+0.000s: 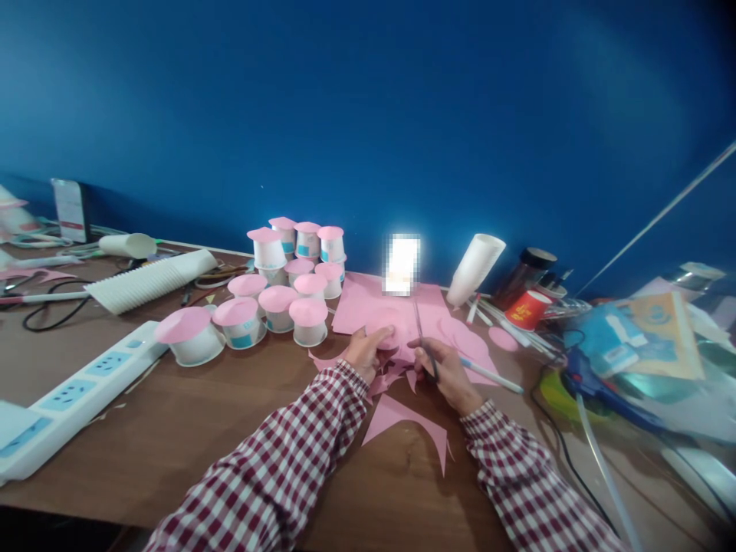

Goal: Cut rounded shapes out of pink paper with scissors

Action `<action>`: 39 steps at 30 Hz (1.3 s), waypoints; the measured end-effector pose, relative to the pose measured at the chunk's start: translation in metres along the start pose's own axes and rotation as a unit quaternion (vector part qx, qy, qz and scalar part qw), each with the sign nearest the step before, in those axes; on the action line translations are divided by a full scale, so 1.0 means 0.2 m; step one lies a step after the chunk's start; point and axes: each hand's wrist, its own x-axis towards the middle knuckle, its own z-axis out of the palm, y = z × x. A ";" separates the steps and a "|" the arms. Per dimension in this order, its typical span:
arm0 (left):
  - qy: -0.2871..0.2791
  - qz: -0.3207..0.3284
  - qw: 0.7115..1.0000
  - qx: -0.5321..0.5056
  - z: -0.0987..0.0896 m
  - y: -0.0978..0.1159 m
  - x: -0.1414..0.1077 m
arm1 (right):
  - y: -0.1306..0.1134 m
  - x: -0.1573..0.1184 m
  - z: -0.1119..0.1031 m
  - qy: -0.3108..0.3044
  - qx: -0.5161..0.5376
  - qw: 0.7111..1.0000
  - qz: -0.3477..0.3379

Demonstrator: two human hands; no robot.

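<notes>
Near the middle of the table, my left hand pinches a piece of pink paper, thumb on top. My right hand has its fingers in the handles of a pair of scissors, whose blades point away toward the wall beside that paper. Flat behind both hands lies a stack of pink sheets, so the paper's exact outline is hard to make out. Pink scraps lie under my hands, and a larger curved offcut rests between my forearms. By my right fingers is a pale pen-like stick.
Several white paper cups with pink paper tops stand at left, some stacked. A power strip and nested cups lie further left. At right are a red cup, a blue glue gun with cords, and plastic bags.
</notes>
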 end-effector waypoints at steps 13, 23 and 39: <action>-0.029 -0.010 0.999 0.017 -0.02 -0.02 0.02 | 0.00 -0.01 0.00 -0.036 -0.002 0.999 -0.015; 0.009 0.020 0.997 0.080 -0.03 -0.03 0.02 | -0.01 -0.01 0.00 -0.047 0.032 0.998 0.003; 0.018 0.063 0.993 0.099 -0.04 -0.04 0.03 | -0.01 -0.01 0.01 -0.046 0.033 0.998 0.017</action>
